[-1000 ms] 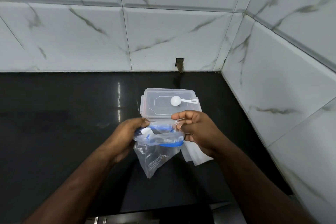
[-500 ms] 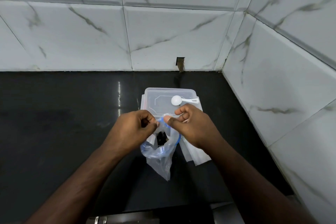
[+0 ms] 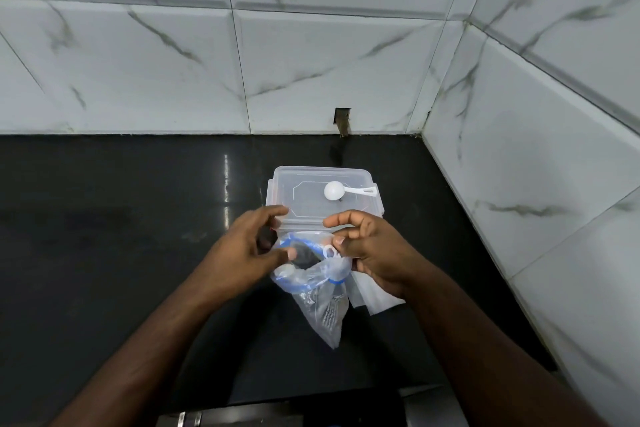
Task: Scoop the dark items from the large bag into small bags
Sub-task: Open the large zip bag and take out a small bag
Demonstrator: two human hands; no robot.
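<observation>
Glossy black counter (image 3: 104, 236) in corner; white marble-veined tile walls (image 3: 329, 62) behind, right; light streak reflected on counter.

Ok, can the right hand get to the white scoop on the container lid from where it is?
Probably yes. The white scoop lies bare on the clear container lid, just beyond the right hand, nothing between them. But that hand is pinching the zip bag rim, so it must let go first.

One head-worn wide-angle camera looked forward and steeply down, close above a glossy black stone counter (image 3: 104, 236) meeting a corner of white marble-patterned wall tiles (image 3: 346, 62).
</observation>
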